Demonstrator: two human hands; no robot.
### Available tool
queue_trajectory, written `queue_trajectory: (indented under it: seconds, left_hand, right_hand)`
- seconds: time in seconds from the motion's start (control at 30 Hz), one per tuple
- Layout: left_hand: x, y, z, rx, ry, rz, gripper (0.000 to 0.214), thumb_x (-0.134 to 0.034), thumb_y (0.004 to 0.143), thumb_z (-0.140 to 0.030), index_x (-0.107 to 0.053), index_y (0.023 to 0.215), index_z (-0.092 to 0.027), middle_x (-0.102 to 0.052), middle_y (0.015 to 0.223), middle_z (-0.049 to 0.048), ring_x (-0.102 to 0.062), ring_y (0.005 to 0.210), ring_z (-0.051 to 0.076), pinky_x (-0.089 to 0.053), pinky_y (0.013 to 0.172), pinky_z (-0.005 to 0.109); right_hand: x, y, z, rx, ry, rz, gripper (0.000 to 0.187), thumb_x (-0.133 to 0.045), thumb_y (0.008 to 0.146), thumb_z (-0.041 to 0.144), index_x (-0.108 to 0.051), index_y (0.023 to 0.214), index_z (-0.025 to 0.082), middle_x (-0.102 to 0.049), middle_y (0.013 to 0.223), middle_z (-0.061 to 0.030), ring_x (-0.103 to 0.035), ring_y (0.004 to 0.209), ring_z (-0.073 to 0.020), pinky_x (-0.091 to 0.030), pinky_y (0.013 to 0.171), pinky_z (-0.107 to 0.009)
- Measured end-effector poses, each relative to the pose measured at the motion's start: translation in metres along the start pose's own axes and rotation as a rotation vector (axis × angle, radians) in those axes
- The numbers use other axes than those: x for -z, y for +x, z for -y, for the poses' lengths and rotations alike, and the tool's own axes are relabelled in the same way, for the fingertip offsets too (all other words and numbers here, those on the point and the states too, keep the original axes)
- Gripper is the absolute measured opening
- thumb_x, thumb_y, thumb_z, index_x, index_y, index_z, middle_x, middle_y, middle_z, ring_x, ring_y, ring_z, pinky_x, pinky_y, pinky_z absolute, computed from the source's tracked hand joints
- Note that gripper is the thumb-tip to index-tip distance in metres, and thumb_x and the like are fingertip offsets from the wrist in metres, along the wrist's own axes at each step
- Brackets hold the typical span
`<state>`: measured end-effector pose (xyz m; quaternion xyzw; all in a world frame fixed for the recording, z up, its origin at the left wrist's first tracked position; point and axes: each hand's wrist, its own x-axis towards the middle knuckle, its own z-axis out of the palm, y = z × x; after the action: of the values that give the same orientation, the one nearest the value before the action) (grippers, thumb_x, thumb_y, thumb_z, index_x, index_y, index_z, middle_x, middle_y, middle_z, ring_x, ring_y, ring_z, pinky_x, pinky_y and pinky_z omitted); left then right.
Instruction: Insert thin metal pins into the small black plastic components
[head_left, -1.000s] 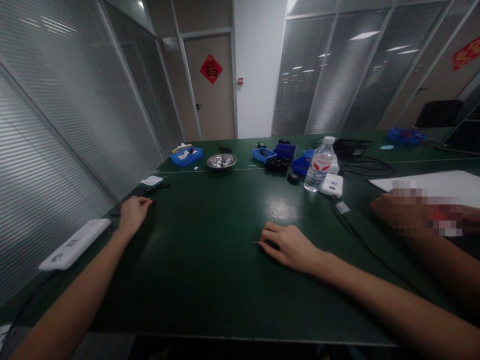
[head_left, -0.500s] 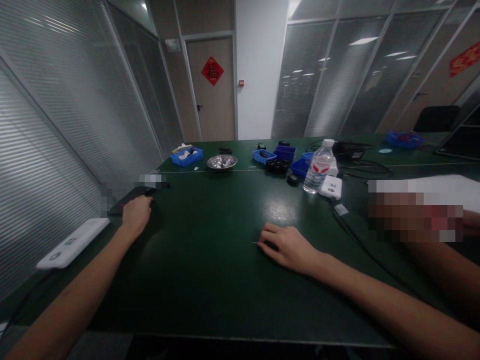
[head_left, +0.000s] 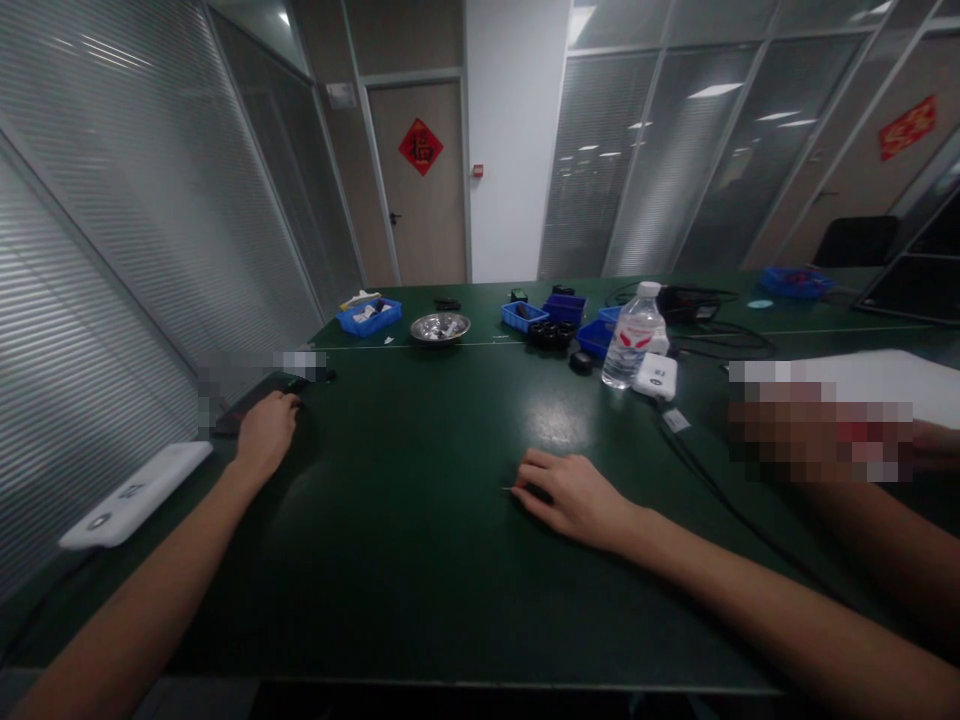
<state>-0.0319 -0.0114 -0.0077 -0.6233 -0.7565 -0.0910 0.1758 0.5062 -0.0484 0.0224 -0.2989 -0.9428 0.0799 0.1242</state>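
My left hand [head_left: 266, 430] lies on the green table [head_left: 420, 560] at the left, fingers curled, its fingertips against a dark flat object [head_left: 241, 408] near the table edge. My right hand [head_left: 574, 497] rests near the table's middle. Its fingers curl over a small dark thing [head_left: 536, 493] that I cannot make out, and a thin light tip [head_left: 508, 489] pokes out to the left. Both forearms lie along the table.
A white flat device [head_left: 127, 496] sits at the left edge. A water bottle [head_left: 628, 350], a white box [head_left: 656, 377], blue bins [head_left: 369, 316], a metal bowl [head_left: 440, 326] and a black cable [head_left: 712, 490] lie further back. Another person's blurred hands [head_left: 817, 440] rest by a white sheet [head_left: 900, 380].
My left hand has crept slightly forward onto the dark flat object. My right hand has stayed put. The view has shifted a little.
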Motion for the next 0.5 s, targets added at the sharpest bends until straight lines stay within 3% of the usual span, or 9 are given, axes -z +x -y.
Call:
queue_trajectory:
  seconds: [0.5]
  left_hand:
    - [0.001, 0.0008, -0.0005, 0.025, -0.01, 0.011, 0.041, -0.042, 0.094, -0.026, -0.075, 0.112, -0.009, -0.068, 0.115, 0.0172, -0.066, 0.103, 0.03, -0.051, 0.093, 0.038]
  right_hand:
    - [-0.0029, 0.0003, -0.0015, -0.002, -0.008, -0.013, 0.022, -0.048, 0.104, 0.034, -0.065, 0.101, 0.02, -0.062, 0.101, -0.0043, -0.059, 0.074, -0.0135, -0.041, 0.062, -0.026]
